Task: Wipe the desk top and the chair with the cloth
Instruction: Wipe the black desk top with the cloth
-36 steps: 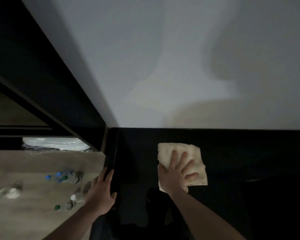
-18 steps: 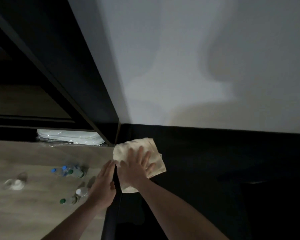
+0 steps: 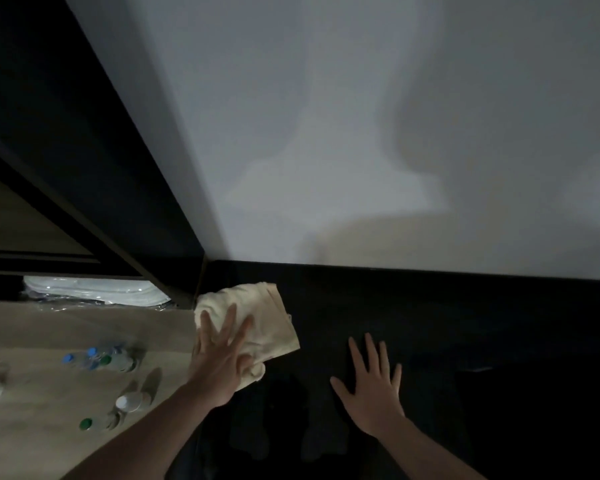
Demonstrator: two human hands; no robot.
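Note:
A cream cloth (image 3: 272, 318) lies crumpled at the far left corner of the black desk top (image 3: 465, 327), against the dark side panel. My left hand (image 3: 219, 362) presses flat on the cloth's near left part, fingers spread, with a fold bunched by the thumb. To the right, my right hand (image 3: 371, 386) rests flat on the bare desk top, fingers apart and holding nothing, about a hand's width from the cloth. No chair is in view.
A pale wall (image 3: 361, 150) rises behind the desk. A tall dark cabinet (image 3: 84, 133) stands at the left. Lower left is a wooden surface (image 3: 32, 445) with several small capped bottles (image 3: 97, 358) and a white plastic-wrapped bundle (image 3: 94, 289).
The cloth slid left to the desk's corner under my right hand. My left hand has now taken over the cloth, and my right hand moved off to the right onto the bare desk.

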